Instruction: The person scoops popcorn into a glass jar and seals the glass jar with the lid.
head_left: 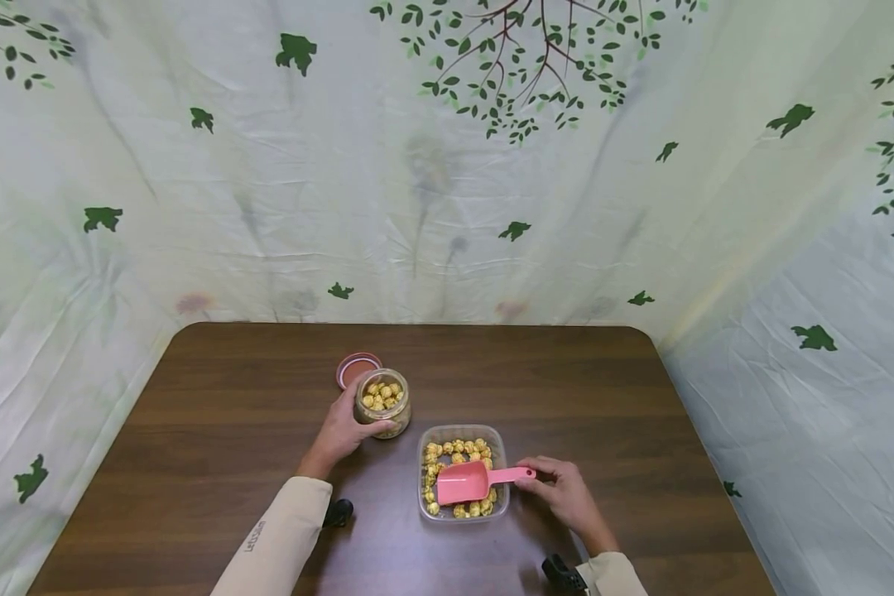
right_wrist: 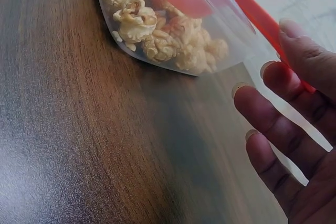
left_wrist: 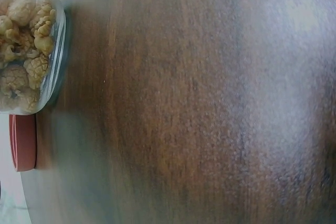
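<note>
My left hand (head_left: 346, 426) grips a glass jar (head_left: 395, 424) full of caramel popcorn (head_left: 382, 396) around its side. In the left wrist view the jar (left_wrist: 56, 72) shows at the left edge, and the hand is out of sight. By its handle end, my right hand (head_left: 562, 490) pinches a pink scoop (head_left: 462, 483) between thumb and index finger. The scoop's bowl lies over a clear plastic container (head_left: 426, 430) with more popcorn in it. From the right wrist, the other fingers (right_wrist: 257, 100) of that hand spread loosely beside the container (right_wrist: 236, 51).
Behind the jar, a red lid (head_left: 352, 364) lies on the brown wooden table (head_left: 253, 397). A pale curtain (head_left: 268, 248) with printed leaves hangs along the table's far edge.
</note>
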Demonstrator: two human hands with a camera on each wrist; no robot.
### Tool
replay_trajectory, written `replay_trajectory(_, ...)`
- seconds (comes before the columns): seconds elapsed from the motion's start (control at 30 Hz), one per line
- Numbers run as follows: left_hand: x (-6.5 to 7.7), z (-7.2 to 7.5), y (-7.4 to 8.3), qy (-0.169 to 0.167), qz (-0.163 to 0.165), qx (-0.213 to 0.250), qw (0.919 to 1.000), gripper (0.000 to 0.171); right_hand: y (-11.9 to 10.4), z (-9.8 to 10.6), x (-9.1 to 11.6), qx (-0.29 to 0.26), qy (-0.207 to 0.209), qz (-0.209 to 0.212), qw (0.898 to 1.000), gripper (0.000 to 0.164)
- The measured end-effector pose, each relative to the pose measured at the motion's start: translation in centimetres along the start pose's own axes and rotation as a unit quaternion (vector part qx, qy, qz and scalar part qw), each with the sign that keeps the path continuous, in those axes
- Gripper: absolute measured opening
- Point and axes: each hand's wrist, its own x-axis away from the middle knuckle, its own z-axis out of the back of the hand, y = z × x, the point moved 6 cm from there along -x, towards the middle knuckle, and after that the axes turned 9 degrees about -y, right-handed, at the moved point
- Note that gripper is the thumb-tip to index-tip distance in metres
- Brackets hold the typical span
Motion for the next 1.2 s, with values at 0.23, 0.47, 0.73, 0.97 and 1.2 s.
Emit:
replay_trajectory(0.23,0.0,0.0,-0.1,0.002,0.006,-0.011,0.9999,0.093,-0.1,-0.3,-0.3,0.018,-0.019,-0.017,0.999,0.025)
replay_trajectory(0.47,0.0,0.0,-0.1,0.004,0.011,-0.016,0.9998,0.094,0.0,-0.4,-0.6,-0.004,-0.028,-0.039,0.999,0.035)
replay_trajectory(0.73,0.0,0.0,-0.1,0.004,0.011,-0.020,0.9997,0.094,-1.0,0.8,-0.9,0.013,-0.001,-0.027,1.000,0.043)
replay_trajectory(0.97,0.0,0.0,-0.2,0.000,0.012,-0.012,0.9999,0.095,-4.0,3.2,-2.2,0.064,0.030,-0.012,0.997,0.049)
replay_trajectory(1.2,0.0,0.0,-0.2,0.000,0.012,-0.014,0.9998,0.095,-8.5,3.7,-5.4,0.101,-0.036,0.015,0.994,0.052)
